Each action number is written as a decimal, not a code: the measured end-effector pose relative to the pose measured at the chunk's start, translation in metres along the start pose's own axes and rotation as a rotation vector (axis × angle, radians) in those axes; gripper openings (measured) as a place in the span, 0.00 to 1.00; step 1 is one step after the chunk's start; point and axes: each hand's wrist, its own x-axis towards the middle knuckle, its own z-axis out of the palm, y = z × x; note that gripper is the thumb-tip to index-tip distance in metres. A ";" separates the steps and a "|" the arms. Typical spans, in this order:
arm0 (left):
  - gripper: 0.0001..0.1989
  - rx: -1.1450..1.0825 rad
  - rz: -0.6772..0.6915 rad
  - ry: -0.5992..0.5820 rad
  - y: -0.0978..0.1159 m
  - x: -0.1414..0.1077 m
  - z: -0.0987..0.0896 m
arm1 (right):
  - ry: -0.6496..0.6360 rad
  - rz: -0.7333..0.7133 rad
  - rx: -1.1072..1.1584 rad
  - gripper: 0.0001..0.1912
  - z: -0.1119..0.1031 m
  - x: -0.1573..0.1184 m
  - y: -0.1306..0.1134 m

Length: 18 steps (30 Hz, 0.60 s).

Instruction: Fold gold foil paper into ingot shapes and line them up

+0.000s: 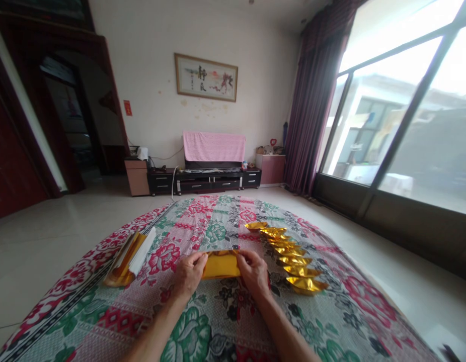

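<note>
A sheet of gold foil paper (221,265), folded into a flat strip, is stretched between my two hands above the patterned cloth. My left hand (190,270) pinches its left end between thumb and fingers. At the opposite end my right hand (254,271) grips the paper the same way. To the right, several boat-shaped gold foil ingots (296,261) lie in a row running away from me. On the left rests a loosely rolled stack of gold and white paper sheets (130,257).
A flowered cloth (195,332) covers the large rounded surface under my hands. Beyond it stands a low black TV cabinet (197,185), with a pink cloth (214,146) draped over the thing on top. Tall windows (406,120) and a purple curtain (306,110) line the right side.
</note>
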 end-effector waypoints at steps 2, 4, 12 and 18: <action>0.16 0.101 0.038 -0.014 -0.001 0.000 0.001 | 0.005 -0.054 -0.156 0.11 0.000 -0.001 -0.001; 0.15 0.173 0.071 -0.005 -0.002 0.001 0.003 | -0.003 -0.077 -0.264 0.11 0.000 -0.002 -0.005; 0.12 0.444 0.144 -0.016 -0.001 0.001 0.008 | -0.034 -0.091 -0.459 0.09 0.002 -0.005 -0.009; 0.12 0.469 0.184 0.003 -0.001 0.000 0.009 | -0.043 -0.128 -0.508 0.08 0.003 -0.006 -0.006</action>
